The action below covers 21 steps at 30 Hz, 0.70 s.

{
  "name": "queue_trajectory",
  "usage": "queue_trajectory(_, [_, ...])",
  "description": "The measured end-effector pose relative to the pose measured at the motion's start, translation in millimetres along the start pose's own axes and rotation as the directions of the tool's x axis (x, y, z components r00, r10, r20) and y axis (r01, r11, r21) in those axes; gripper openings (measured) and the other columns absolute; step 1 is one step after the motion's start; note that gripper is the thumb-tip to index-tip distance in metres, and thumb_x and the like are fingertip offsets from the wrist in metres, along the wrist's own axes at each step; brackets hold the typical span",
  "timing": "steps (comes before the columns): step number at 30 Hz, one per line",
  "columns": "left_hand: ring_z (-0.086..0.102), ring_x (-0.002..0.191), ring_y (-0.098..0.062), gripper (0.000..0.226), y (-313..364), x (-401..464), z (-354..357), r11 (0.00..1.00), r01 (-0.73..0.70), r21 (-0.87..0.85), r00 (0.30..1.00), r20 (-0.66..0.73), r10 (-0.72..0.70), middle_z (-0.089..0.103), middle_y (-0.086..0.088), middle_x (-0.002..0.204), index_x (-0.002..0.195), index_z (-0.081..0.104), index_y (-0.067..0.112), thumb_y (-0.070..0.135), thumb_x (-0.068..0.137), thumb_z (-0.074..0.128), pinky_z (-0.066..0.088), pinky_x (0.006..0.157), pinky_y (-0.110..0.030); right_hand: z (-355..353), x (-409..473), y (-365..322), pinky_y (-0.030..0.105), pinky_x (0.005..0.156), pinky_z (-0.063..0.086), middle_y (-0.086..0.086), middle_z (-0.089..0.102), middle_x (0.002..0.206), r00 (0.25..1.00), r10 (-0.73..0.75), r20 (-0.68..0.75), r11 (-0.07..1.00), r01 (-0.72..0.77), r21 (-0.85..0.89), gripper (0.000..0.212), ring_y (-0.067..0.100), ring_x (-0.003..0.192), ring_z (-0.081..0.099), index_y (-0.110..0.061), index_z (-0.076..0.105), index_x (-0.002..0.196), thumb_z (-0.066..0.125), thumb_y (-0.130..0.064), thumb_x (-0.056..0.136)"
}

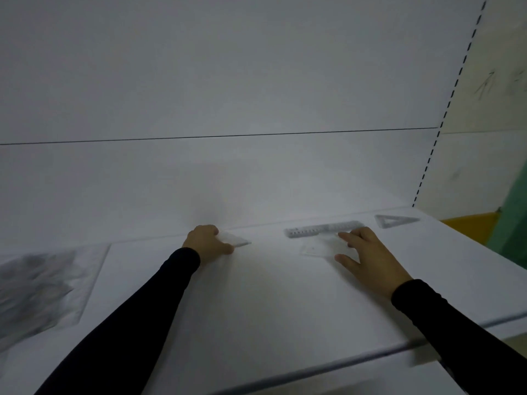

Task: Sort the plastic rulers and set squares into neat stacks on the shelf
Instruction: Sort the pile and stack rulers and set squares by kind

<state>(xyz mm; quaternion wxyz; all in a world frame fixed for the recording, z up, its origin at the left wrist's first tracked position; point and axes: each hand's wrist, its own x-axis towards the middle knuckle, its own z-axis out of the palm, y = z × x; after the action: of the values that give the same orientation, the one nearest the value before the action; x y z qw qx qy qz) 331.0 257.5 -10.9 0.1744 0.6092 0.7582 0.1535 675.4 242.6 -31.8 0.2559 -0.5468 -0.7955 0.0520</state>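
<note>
White shelf (271,303) under dim light, white back panel behind, slotted upright at far right. Sorting judged at an early stage.

Nearest, at left: blurred grey heap (37,286) on the shelf, contents unreadable; possibly unsorted stock, cannot confirm.

Mid-depth: left hand (206,242) with fingers curled on a pale plastic piece (235,240) against the back panel; shape suggests a set square, not certain. Right hand (368,256) spread flat, fingers released, resting over clear flat pieces (316,248) lying on the shelf; no pinch seen.

Beyond, touching or just past the right fingertips: grey ruler (322,228), possibly more than one aligned along the back edge. Farthest right: lone grey triangular set square (395,220), well apart from the ruler.

Verdict: one row begun, no true stack visible; loose clear pieces, held piece and possibly the left heap outstanding.
</note>
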Motion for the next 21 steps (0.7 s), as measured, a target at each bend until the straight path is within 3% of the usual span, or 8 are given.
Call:
queue_trajectory(2, [0.053, 0.108, -0.026, 0.076, -1, 5, 1, 0.999, 0.017, 0.039, 1.000, 0.019, -0.018, 0.056, -0.008, 0.121, 0.118, 0.057, 0.012, 0.056, 0.057, 0.069, 0.044, 0.081, -0.029, 3, 14, 6, 0.016, 0.087, 0.034, 0.005, 0.045, 0.121, 1.000, -0.014, 0.015, 1.000, 0.014, 0.016, 0.051, 0.019, 0.107, 0.053, -0.011, 0.047, 0.134, 0.062, -0.029, 0.089])
queue_trajectory(7, [0.050, 0.118, -0.024, 0.096, 9, 7, 0, 0.995, 0.043, 0.086, 0.999, 0.006, -0.044, 0.053, -0.006, 0.130, 0.130, 0.051, 0.016, 0.063, 0.045, 0.058, 0.042, 0.095, -0.030, 7, 44, 27, 0.013, 0.083, 0.030, 0.005, 0.045, 0.121, 0.996, -0.076, 0.052, 0.996, 0.074, 0.046, 0.050, 0.017, 0.107, 0.050, -0.012, 0.047, 0.134, 0.061, -0.029, 0.089])
queue_trajectory(10, [0.048, 0.121, -0.025, 0.107, 27, 6, 5, 0.998, 0.030, 0.052, 0.997, -0.071, -0.026, 0.052, -0.005, 0.131, 0.131, 0.050, 0.017, 0.076, 0.041, 0.052, 0.041, 0.099, -0.033, 4, 58, 52, 0.012, 0.084, 0.029, 0.002, 0.044, 0.121, 0.990, -0.110, 0.089, 0.993, 0.106, 0.051, 0.051, 0.015, 0.106, 0.049, -0.014, 0.045, 0.136, 0.058, -0.032, 0.091])
queue_trajectory(14, [0.042, 0.128, -0.024, 0.074, 79, 2, 29, 0.998, -0.033, 0.048, 0.987, -0.157, 0.040, 0.045, -0.008, 0.140, 0.140, 0.042, 0.015, 0.053, 0.081, 0.064, 0.032, 0.106, -0.032, -11, 73, 104, 0.015, 0.088, 0.031, 0.001, 0.043, 0.119, 0.982, -0.145, 0.120, 0.989, 0.139, 0.056, 0.052, 0.015, 0.107, 0.048, -0.014, 0.044, 0.137, 0.057, -0.035, 0.091])
queue_trajectory(21, [0.044, 0.126, -0.018, 0.063, 183, -17, 94, 0.991, -0.114, 0.071, 0.962, -0.239, 0.128, 0.048, -0.005, 0.138, 0.137, 0.046, 0.013, 0.047, 0.086, 0.060, 0.029, 0.101, -0.021, -51, 101, 215, 0.016, 0.086, 0.029, 0.006, 0.047, 0.122, 0.970, -0.172, 0.170, 0.985, 0.168, 0.042, 0.048, 0.020, 0.113, 0.049, -0.014, 0.048, 0.133, 0.057, -0.034, 0.091])
